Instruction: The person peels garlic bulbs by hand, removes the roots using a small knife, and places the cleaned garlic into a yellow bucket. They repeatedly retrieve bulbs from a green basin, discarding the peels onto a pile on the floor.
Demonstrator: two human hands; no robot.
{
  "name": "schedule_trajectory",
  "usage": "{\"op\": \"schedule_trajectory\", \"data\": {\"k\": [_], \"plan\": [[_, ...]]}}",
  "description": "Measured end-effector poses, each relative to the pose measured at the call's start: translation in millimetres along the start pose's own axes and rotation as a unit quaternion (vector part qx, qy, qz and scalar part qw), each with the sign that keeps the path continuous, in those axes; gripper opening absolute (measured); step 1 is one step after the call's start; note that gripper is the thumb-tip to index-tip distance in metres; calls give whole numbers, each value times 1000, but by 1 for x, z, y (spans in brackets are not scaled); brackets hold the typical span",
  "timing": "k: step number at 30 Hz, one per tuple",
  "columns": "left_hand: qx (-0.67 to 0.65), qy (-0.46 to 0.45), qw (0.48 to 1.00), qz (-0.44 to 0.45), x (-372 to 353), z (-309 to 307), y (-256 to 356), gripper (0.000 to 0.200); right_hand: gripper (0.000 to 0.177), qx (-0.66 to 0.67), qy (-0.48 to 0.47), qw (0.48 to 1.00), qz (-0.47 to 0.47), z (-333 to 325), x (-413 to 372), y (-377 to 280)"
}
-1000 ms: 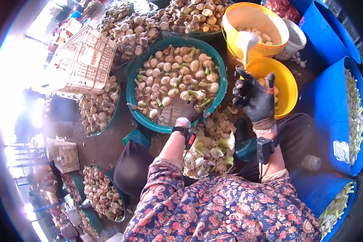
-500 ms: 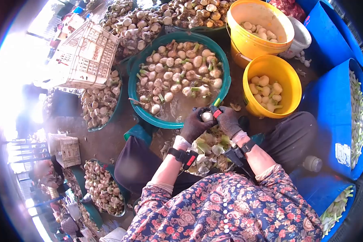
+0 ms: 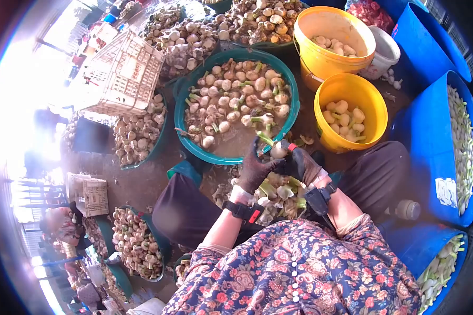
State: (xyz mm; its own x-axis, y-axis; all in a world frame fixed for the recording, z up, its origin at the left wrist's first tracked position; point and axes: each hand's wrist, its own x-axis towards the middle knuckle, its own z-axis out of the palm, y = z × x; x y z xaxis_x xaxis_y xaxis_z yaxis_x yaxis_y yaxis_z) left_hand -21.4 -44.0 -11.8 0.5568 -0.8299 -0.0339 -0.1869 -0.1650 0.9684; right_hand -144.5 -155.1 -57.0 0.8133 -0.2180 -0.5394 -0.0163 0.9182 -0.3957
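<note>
**Both Gloved Hands Closed on One White Bulb**

The left hand [image 3: 255, 169] and the right hand [image 3: 302, 164], both in dark gloves, were curled tightly around one white bulb [image 3: 278, 151]. They held it between them just outside the near rim of the green basin [image 3: 177, 113]. The basin was full of bulbs in water. A heap of peels [image 3: 278, 195] lay under the hands. A small yellow bucket [image 3: 347, 86] stood near the right hand.

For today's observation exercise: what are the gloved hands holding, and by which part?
The left hand and right hand together grip one garlic bulb by its round body; its green stalk sticks out free.
</note>
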Motion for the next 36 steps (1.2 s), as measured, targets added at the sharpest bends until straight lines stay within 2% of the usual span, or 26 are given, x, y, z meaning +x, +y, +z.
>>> {"op": "schedule_trajectory", "data": {"k": [1,2,3,4,7,8,9,11,12,14,15,18,19,20,21,22,23,24,25,27,29,30,32,33,34,36], "plan": [[137,36,988,61,-1,-2,5,86,41,22,-17,1000,4,-14,13,5],[271,71,952,121,-1,-6,14,88,41,31,6,999,8,-6,9,1],[399,105,893,178,0,-10,19,91,39,-169,-19,981,-94,-7,8,1],[444,63,873,190,-1,-12,20,80,38,-361,-43,912,-193,-10,5,-1],[427,-100,868,233,5,-21,-12,58,36,-430,-56,892,-127,-3,-11,-10],[415,-88,884,196,2,-20,-8,36,39,-342,-33,937,-58,2,-12,-13],[325,-99,933,115,0,-19,-4,33,41,-247,-9,969,11,6,-13,-17],[131,-114,983,-59,-7,-18,0,28,46,-353,-21,935,-23,17,-26,-32],[45,-121,983,-127,-6,-21,-7,27,49,-406,-29,913,-38,22,-30,-36],[-129,-129,950,-253,3,-30,-12,24,49,-360,-116,918,-119,22,-29,-33],[-211,-123,934,-261,1,-32,-5,23,49,-334,-156,916,-159,22,-28,-31],[-405,-92,866,-280,-11,-36,6,24,51,-313,-167,918,-179,17,-20,-26],[-226,-99,956,-156,-14,-35,5,25,52,-306,-171,918,-185,15,-15,-22],[-36,-102,994,-23,-16,-33,7,25,54,-385,-91,888,-234,23,-12,-14],[157,-99,976,111,-17,-33,9,26,55,-490,-36,815,-307,25,-15,-11],[170,-119,974,89,-15,-36,12,25,56,-583,19,722,-372,26,-20,-9],[10,-79,996,-35,-12,-38,6,25,57,-663,70,611,-428,35,-26,-10],[-150,-36,976,-157,-8,-40,-3,24,60,-631,67,615,-468,40,-25,-11],[-303,6,914,-270,-5,-42,-13,24,58,-629,79,615,-469,44,-28,-13],[-228,28,947,-223,-4,-48,-6,25,55,-625,108,613,-471,55,-37,-21],[-191,17,946,-262,-5,-48,5,26,48,-675,31,581,-454,56,-38,-17],[-170,-24,951,-257,-5,-47,4,26,44,-698,-8,563,-443,55,-38,-14],[-114,-76,959,-248,-9,-42,13,25,36,-656,-29,618,-432,50,-28,-4],[-131,-57,962,-232,-10,-41,9,25,32,-634,-40,644,-427,47,-23,0],[-146,-42,964,-216,-11,-41,2,25,22,-587,-26,708,-393,41,-23,3],[-167,4,966,-196,-15,-34,11,21,16,-416,43,876,-238,44,-25,-3]]}}
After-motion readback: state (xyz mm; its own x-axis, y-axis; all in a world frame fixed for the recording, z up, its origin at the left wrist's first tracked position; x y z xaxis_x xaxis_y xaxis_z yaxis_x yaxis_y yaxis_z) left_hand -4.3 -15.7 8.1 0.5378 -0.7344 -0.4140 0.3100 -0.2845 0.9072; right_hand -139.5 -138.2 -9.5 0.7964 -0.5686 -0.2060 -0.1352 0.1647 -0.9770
